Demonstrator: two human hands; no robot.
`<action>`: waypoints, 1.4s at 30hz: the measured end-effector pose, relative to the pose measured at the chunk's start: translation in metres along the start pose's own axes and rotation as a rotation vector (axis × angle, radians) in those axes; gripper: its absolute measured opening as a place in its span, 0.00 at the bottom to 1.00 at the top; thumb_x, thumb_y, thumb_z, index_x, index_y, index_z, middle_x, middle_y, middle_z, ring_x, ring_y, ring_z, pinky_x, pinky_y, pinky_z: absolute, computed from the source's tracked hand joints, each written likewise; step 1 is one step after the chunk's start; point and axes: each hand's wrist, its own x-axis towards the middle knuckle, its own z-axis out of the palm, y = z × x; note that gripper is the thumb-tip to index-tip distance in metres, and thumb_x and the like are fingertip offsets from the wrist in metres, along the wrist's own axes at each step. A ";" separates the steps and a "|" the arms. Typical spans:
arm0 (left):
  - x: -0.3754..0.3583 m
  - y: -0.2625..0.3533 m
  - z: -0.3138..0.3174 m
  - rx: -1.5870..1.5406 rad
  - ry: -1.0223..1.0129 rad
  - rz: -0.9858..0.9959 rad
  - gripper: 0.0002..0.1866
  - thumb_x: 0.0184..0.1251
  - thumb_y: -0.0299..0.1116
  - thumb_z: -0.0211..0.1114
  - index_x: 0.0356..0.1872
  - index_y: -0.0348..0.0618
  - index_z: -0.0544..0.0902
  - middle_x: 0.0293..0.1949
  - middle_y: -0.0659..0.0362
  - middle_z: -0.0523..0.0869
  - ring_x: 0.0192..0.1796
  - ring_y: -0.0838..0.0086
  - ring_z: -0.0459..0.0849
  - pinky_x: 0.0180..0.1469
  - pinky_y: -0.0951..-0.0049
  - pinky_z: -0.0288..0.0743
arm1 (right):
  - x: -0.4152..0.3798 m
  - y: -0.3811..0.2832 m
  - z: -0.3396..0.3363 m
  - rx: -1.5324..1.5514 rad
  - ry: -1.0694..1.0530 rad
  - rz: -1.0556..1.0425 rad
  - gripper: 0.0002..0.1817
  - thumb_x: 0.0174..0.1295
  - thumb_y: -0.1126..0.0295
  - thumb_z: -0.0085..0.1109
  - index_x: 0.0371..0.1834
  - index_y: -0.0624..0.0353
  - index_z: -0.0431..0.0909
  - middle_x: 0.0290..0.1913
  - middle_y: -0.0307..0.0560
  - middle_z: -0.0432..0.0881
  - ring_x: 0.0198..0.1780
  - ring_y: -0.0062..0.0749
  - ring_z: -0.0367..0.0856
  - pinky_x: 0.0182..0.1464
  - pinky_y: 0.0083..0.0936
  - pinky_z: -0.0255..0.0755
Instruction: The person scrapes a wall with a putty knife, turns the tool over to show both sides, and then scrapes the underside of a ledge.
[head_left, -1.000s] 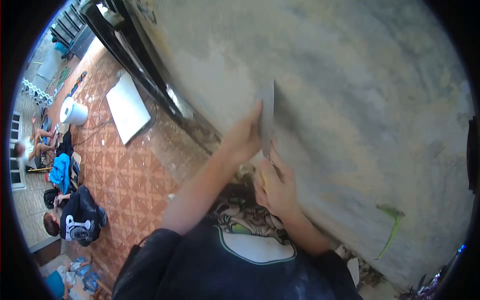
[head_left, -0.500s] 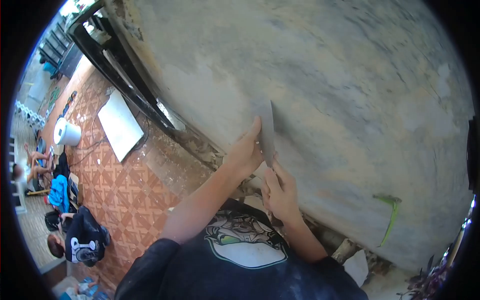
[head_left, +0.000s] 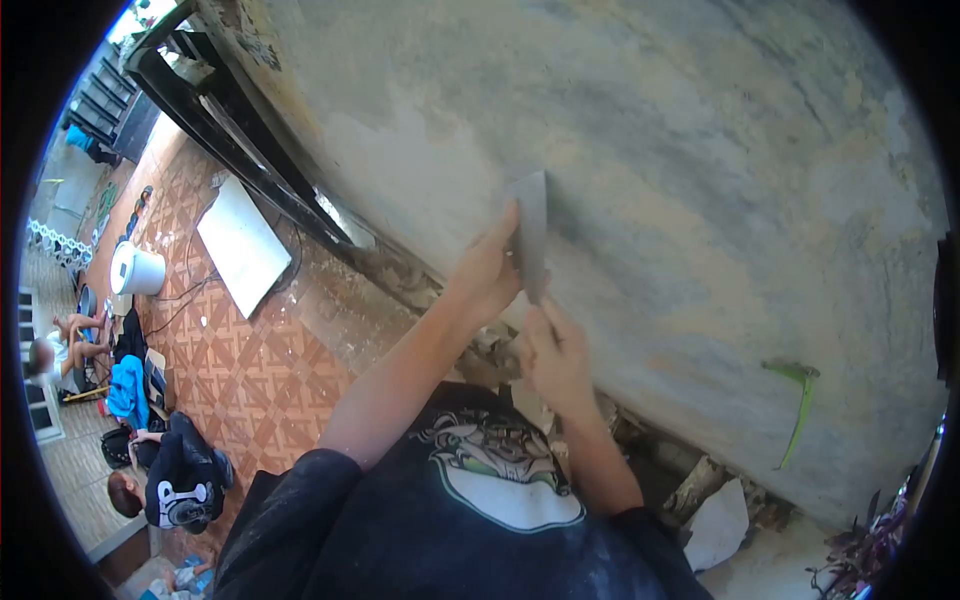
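A flat grey metal blade [head_left: 533,225] is held up close to the patchy grey plaster wall [head_left: 680,200]. My left hand [head_left: 487,268] has its thumb and fingers around something at the blade's left side; whatever lies in the palm is mostly hidden. My right hand [head_left: 555,355] is closed around the lower end of the same blade tool, whose handle is covered by the fingers. Both hands are close together, in front of my dark shirt.
Left: tiled floor [head_left: 240,370] with a white board [head_left: 243,247], a white bucket [head_left: 137,270], cables and a dark frame [head_left: 240,150]. A person in black [head_left: 185,480] and another person sit lower left. Rubble lines the wall's base; a green strip [head_left: 803,410] is right.
Both hands and the blade have moved slightly upward in the view. The camera view has shifted a little; my grip looks the same.
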 end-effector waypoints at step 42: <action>-0.006 0.019 0.047 -0.006 0.010 0.163 0.23 0.74 0.52 0.54 0.49 0.39 0.73 0.31 0.60 0.71 0.31 0.73 0.72 0.36 0.66 0.75 | 0.013 -0.015 -0.008 0.101 -0.089 -0.113 0.15 0.75 0.65 0.42 0.58 0.59 0.71 0.16 0.29 0.61 0.13 0.12 0.58 0.14 0.15 0.53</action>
